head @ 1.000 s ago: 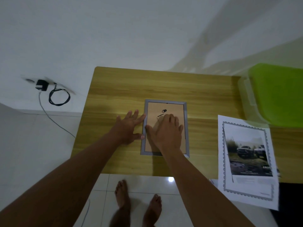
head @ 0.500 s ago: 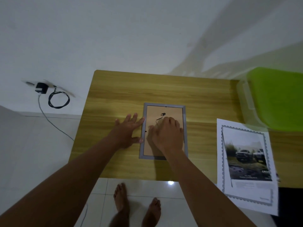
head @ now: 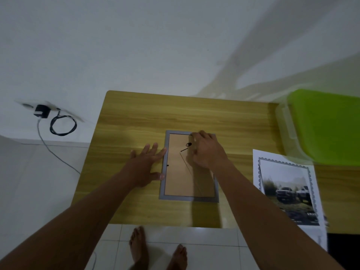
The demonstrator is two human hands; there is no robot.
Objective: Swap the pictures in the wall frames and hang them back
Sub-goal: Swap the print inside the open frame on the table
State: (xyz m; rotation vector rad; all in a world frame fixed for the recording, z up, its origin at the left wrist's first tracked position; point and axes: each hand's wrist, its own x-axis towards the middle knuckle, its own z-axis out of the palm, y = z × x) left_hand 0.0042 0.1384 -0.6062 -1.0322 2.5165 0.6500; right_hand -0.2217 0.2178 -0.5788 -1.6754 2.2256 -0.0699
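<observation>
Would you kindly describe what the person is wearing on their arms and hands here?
Nothing shows. The left hand and right hand are ungloved, no ring visible; the left forearm and right forearm carry no sleeve, watch or bracelet.

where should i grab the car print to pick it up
Pinch the print by its near edge, coming from the front: it lies flat on the table, but that edge seems to overhang, leaving room for fingers underneath.

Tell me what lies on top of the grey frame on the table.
The right hand rests on its brown backing board, near a small black hanger. The frame lies face down, so any picture under the board is hidden.
</observation>
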